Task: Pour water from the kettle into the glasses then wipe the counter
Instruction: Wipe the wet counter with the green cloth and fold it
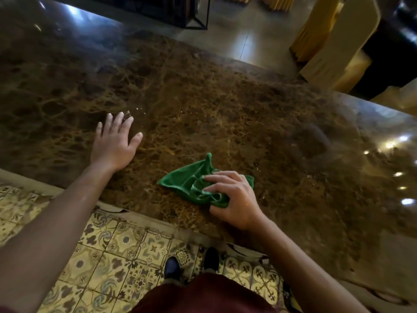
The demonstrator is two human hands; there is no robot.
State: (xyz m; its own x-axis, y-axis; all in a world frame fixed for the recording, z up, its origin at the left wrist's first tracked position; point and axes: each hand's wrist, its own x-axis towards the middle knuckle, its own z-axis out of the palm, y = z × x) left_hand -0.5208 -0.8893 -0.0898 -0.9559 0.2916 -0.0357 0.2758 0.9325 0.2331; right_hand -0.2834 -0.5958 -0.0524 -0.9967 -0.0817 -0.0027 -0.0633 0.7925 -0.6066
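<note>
**Wiping under way, one hand braced**

The right hand (234, 197) presses a bunched green microfibre cloth (194, 186) flat onto the brown marble counter (225, 105), fingers curled over its near edge, probably for grip while wiping. The left hand (115, 141) lies spread and empty, well apart, seemingly steadying the body (droplets (137, 109) sit just beyond its fingertips).

Lying below and left of the dark shoes (172, 267): patterned floor tiles (126, 242). Standing far beyond the shoes, up and right: cloth-covered chairs (338, 44), cream and yellow. Standing far up, slightly right: a black metal frame (198, 16).
</note>
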